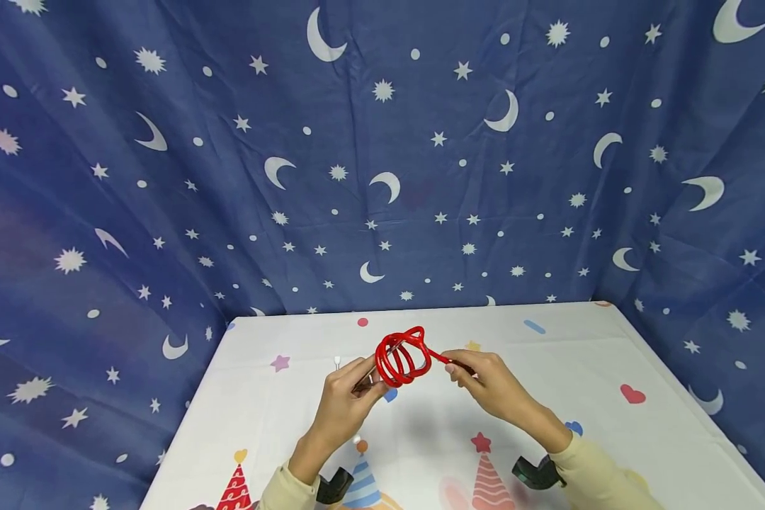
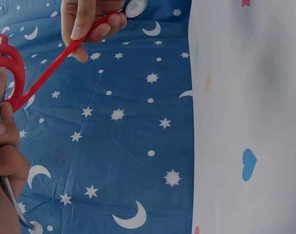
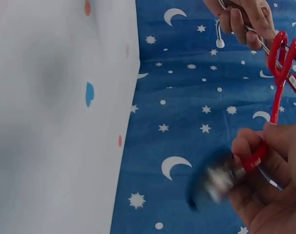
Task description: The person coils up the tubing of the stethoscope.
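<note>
A stethoscope with a red tube (image 1: 380, 360) is held up above the table, its tube wound in several loops around the metal ear tubes. My left hand (image 1: 347, 398) grips the metal ear tubes beside the loops. A white ear tip (image 2: 34, 227) sticks out below that hand in the left wrist view. Over on the right, my right hand (image 1: 492, 384) pinches the straight end of the tube near the chest piece (image 2: 136, 8). The chest piece hangs past the right fingers and looks blurred in the right wrist view. A short stretch of tube runs between the hands.
Beneath both hands lies a table with a white printed cloth (image 1: 280, 411). A dark blue curtain (image 1: 421, 198) with moons and stars hangs behind it and along both sides. Black wrist mounts (image 1: 335, 486) sit at both cuffs.
</note>
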Action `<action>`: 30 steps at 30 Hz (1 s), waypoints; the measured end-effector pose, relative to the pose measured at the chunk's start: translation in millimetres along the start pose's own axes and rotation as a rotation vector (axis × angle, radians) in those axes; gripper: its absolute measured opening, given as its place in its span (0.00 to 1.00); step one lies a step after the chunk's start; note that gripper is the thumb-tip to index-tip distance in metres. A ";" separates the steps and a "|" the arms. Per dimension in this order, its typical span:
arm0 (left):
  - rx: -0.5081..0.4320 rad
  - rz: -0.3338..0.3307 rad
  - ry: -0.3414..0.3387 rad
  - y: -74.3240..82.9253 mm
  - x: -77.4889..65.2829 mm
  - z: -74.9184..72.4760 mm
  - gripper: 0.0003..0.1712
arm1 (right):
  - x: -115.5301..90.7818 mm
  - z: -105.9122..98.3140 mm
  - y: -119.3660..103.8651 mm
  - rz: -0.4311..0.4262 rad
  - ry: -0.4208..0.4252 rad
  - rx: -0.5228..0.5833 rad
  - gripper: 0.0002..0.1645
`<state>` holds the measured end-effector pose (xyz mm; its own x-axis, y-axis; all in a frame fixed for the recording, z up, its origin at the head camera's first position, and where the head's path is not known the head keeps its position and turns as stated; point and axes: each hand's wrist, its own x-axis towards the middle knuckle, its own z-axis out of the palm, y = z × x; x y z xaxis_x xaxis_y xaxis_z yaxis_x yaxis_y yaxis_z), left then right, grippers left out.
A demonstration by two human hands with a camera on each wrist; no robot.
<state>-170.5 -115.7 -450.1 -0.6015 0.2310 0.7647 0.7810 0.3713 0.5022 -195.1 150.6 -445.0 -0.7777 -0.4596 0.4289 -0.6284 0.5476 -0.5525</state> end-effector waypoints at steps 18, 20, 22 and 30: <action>0.076 -0.197 -0.038 -9.9 -9.3 4.2 0.22 | -20.8 14.1 -15.5 -0.284 -0.120 0.026 0.19; 0.078 -0.200 -0.040 -10.7 -9.4 4.8 0.22 | -21.2 14.4 -19.7 -0.296 -0.111 0.008 0.20; 0.073 -0.210 -0.045 -11.2 -9.4 6.0 0.21 | -20.6 14.7 -23.5 -0.330 -0.092 -0.013 0.19; 0.073 -0.214 -0.060 -10.4 -9.9 12.1 0.20 | -17.4 18.9 -30.9 -0.450 0.046 -0.054 0.13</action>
<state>-174.7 -111.0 -467.8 -0.7626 0.1920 0.6177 0.6217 0.4814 0.6179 -161.8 128.4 -448.9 -0.4260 -0.6298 0.6495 -0.9033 0.3367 -0.2659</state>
